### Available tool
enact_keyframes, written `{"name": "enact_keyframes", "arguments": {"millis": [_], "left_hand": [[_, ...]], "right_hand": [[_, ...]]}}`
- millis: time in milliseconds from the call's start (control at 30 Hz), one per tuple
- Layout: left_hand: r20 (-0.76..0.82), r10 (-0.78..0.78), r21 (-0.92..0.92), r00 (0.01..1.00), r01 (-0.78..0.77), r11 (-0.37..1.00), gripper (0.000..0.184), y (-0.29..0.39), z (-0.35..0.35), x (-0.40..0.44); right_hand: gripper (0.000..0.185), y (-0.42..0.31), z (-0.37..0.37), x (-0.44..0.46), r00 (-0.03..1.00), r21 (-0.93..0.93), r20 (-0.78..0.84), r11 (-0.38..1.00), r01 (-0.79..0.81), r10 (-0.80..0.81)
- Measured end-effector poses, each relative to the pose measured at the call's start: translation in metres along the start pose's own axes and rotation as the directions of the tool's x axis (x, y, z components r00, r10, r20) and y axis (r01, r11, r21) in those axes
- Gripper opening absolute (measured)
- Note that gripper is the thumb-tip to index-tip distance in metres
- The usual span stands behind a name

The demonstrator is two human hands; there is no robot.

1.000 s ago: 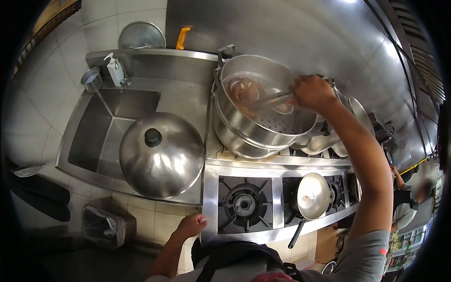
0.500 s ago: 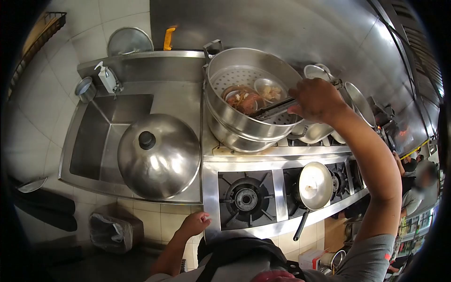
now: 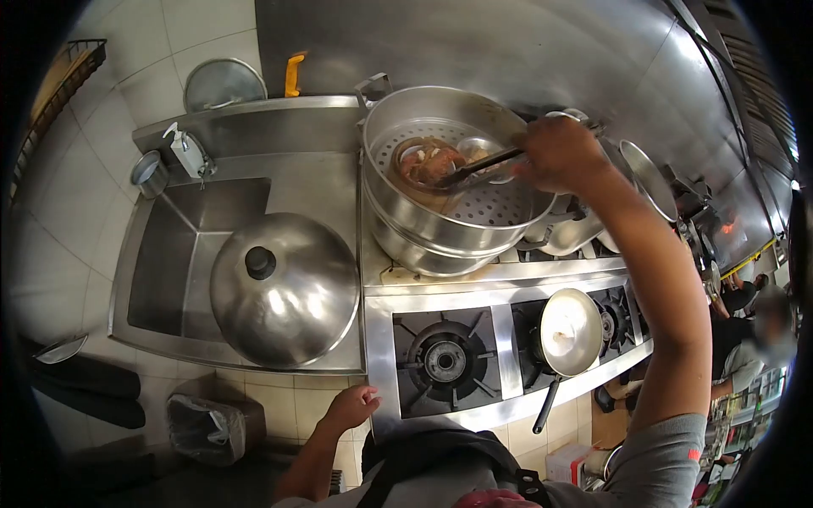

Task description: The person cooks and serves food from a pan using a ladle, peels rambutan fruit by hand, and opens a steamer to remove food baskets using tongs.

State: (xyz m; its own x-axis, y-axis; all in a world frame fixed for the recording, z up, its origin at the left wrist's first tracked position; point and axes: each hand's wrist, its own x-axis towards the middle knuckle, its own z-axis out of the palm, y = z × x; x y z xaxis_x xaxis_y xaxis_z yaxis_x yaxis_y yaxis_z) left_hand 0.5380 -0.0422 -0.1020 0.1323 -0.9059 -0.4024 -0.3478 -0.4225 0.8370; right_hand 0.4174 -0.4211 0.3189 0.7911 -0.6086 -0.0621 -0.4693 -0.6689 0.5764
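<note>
My right hand (image 3: 559,155) is closed round metal tongs (image 3: 487,166) over a large steel steamer pot (image 3: 440,230). The tips of the tongs reach a bowl of reddish food (image 3: 430,162) on the perforated tray inside. Behind the tongs, a smaller dish of pale food (image 3: 479,149) is partly covered by them. My left hand (image 3: 352,406) hangs by the stove's front left corner with its fingers curled and nothing in them. A domed lid (image 3: 286,292) with a black knob lies on the counter beside the sink.
A frying pan (image 3: 571,332) sits on a front burner, its handle pointing toward me. Left of it is a bare burner (image 3: 445,361). The sink (image 3: 161,262) and a soap bottle (image 3: 187,152) are at the left. A person (image 3: 745,351) stands at the far right.
The view has shifted, so the pot appears further left. The tongs moved off toward the left within the pot, and now rest at the bowl of reddish food. My left hand stays low.
</note>
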Motion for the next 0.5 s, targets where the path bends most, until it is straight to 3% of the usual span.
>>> {"name": "enact_keyframes", "arguments": {"millis": [167, 500], "left_hand": [[-0.007, -0.038, 0.007, 0.999, 0.038, 0.999, 0.042, -0.002, -0.002, -0.004], [-0.022, 0.063, 0.016, 0.998, -0.062, 0.998, 0.042, 0.005, -0.007, 0.011]], "right_hand": [[0.038, 0.032, -0.038, -0.012, 0.991, -0.057, -0.067, 0.991, -0.118, 0.114], [0.039, 0.042, -0.011, -0.004, 0.991, -0.147, -0.124, 0.989, 0.022, -0.04]]}}
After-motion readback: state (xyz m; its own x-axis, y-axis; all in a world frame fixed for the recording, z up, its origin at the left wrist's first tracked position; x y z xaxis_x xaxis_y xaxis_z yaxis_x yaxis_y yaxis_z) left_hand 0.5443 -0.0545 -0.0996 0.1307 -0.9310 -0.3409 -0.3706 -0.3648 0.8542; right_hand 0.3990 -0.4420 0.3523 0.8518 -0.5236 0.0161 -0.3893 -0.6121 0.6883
